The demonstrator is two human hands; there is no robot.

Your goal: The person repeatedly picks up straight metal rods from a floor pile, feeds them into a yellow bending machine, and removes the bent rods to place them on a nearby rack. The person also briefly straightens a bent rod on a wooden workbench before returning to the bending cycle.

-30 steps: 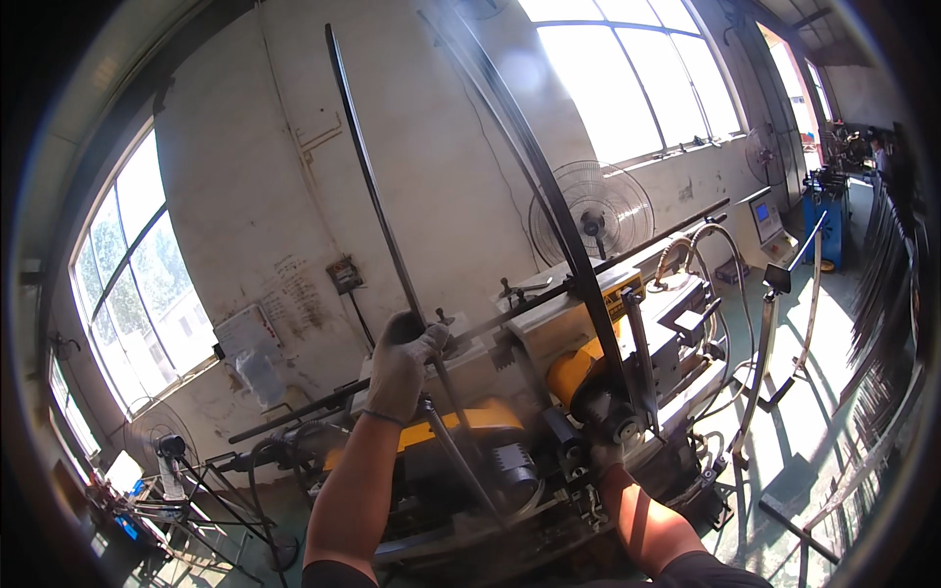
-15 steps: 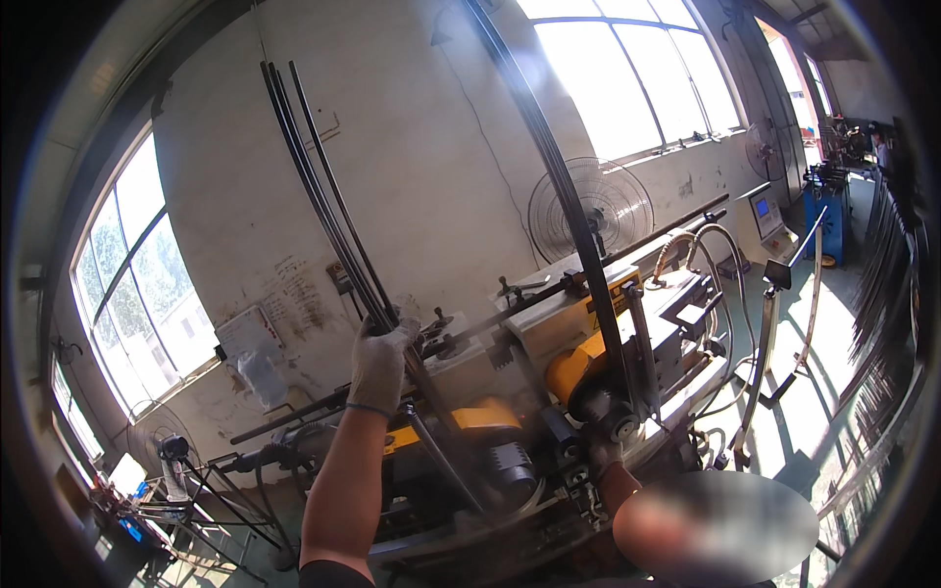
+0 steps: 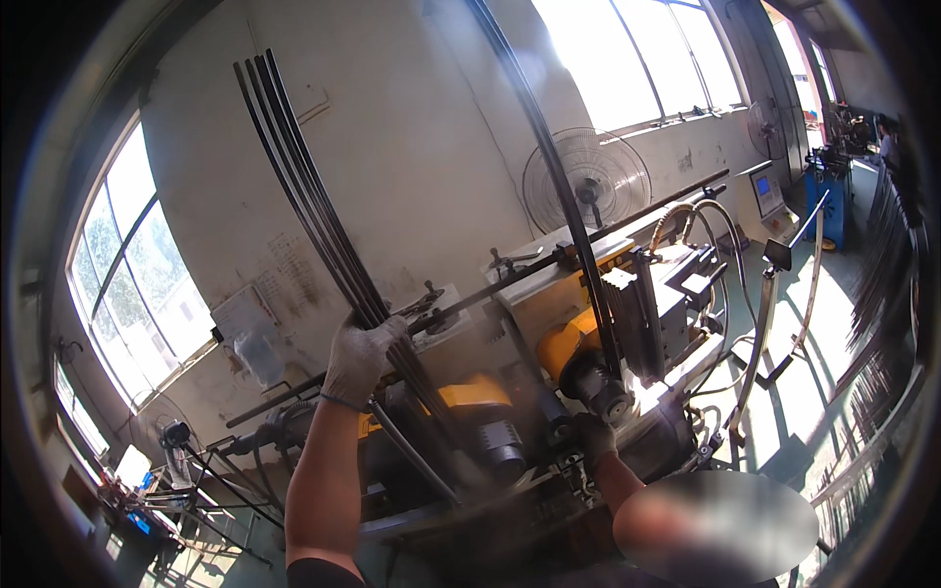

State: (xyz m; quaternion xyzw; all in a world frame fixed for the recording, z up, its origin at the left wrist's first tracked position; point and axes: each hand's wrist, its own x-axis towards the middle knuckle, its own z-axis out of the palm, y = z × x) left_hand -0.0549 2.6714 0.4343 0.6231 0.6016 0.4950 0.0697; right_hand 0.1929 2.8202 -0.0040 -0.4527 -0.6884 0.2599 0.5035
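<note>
My left hand (image 3: 363, 351), in a pale work glove, is wrapped round a bundle of several long dark metal rods (image 3: 310, 208). The rods lean, their upper ends fanned out to the upper left against the wall, and their lower ends run down past a yellow-covered machine (image 3: 475, 395). My right hand (image 3: 593, 436) is in shadow beside a dark cylindrical motor (image 3: 606, 400); its fingers blend into the dark machine parts, so their pose and anything in them are hidden. A blurred oval covers part of the right arm's surroundings.
Another long dark bar (image 3: 554, 167) stands tilted over the machine's right side. A horizontal bar (image 3: 490, 292) runs behind. A wire-cage fan (image 3: 586, 186), hoses (image 3: 708, 211), a control panel (image 3: 768, 204) and a slanted metal stand (image 3: 755, 358) lie to the right.
The rods in my left hand lean further left, and their upper ends are more evenly spread. My left hand is slightly lower and to the left. My right hand has moved slightly up and left.
</note>
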